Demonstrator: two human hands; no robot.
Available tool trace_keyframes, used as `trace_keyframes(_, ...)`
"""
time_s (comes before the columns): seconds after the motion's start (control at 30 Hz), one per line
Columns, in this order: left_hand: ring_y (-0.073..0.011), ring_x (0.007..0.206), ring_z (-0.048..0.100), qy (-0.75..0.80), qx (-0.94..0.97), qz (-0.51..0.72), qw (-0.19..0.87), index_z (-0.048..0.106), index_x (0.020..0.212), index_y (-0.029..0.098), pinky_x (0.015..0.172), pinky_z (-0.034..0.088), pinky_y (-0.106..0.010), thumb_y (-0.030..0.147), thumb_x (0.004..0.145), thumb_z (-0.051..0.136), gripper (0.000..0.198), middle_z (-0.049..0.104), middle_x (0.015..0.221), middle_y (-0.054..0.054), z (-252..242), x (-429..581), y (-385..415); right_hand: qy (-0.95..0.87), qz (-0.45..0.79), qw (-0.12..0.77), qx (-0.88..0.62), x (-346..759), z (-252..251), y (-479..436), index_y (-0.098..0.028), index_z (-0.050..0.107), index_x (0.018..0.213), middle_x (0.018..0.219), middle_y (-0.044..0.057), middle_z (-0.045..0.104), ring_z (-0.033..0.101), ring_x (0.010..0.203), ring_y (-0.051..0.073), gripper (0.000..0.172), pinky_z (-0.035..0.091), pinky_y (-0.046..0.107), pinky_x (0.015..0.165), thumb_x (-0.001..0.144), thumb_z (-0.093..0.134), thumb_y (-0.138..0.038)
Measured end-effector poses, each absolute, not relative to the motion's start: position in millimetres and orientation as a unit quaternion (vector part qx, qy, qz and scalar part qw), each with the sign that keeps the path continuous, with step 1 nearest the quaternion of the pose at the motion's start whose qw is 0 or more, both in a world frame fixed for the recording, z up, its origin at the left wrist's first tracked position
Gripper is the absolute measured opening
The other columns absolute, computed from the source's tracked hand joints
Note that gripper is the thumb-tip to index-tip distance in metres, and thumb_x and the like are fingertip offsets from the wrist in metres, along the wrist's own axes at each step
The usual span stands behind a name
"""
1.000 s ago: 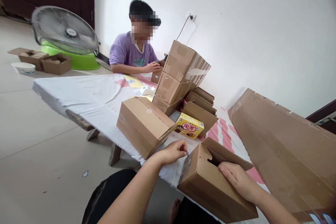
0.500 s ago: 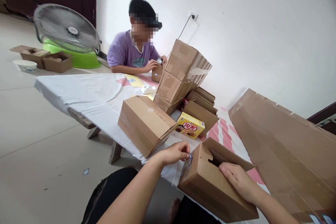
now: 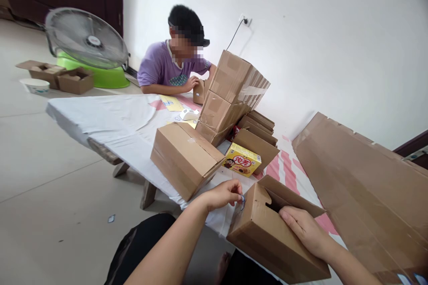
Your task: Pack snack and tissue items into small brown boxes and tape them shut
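A brown cardboard box (image 3: 281, 238) lies tilted at the near edge of the table, its flap raised at the back. My right hand (image 3: 306, 231) grips its near wall, with the fingers reaching into the dark opening and partly hidden. Beside the box's left end, my left hand (image 3: 225, 193) is closed in a pinch on a small blue-edged sticker (image 3: 242, 199), which is at or against that end; whether it is stuck there I cannot tell. Just behind stands a yellow snack box (image 3: 242, 160).
A closed carton (image 3: 185, 156) and stacked taped cartons (image 3: 230, 78) occupy the table (image 3: 100, 113). Across it, a person in purple (image 3: 157, 67) handles a small box (image 3: 199, 92). A large cardboard sheet (image 3: 361, 196) leans at right; a fan (image 3: 93, 41) stands on the floor.
My hands and the box stay nearly still. Across the table, the person has leaned lower, and one of their hands has gone behind the stacked cartons.
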State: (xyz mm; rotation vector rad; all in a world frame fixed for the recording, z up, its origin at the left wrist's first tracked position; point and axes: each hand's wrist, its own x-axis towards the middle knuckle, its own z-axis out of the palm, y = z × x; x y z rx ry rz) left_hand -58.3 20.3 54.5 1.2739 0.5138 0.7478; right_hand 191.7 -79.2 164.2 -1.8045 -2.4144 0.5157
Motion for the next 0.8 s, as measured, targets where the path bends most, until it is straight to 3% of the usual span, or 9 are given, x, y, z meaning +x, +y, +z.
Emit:
trace_keyframes(0.47,-0.0106,0.060,0.050,0.246,0.576,0.341,0.701,0.047,0.074,0.020,0.054,0.029,-0.023,0.022,0.064,0.063,0.019,0.053,0.062,0.007,54,-54,20,-0.781,0.183,0.046,-0.595,195,158,-77,-0.022,0.051,0.075,0.080,0.001,0.061,0.057,0.076,0.019,0.044,0.041,0.030,0.070,0.098,0.026,-0.050)
trace_keyframes(0.67,-0.0103,0.066,0.047,0.253,0.570,0.364,0.692,0.048,0.073,0.019,0.062,0.035,-0.023,0.009,0.052,0.063,0.029,0.054,0.067,0.007,50,-48,20,-0.783,0.177,0.045,-0.594,195,160,-79,-0.022,0.051,0.075,0.080,0.002,0.061,0.057,0.076,0.019,0.044,0.041,0.030,0.070,0.098,0.026,-0.050)
trace_keyframes(0.8,-0.0098,0.058,0.046,0.256,0.556,0.363,0.702,0.045,0.074,0.020,0.057,0.033,-0.023,0.011,0.052,0.059,0.027,0.052,0.062,0.008,45,-41,21,-0.784,0.177,0.046,-0.593,194,161,-79,-0.022,0.052,0.075,0.080,0.002,0.061,0.057,0.076,0.019,0.045,0.040,0.031,0.070,0.098,0.025,-0.050)
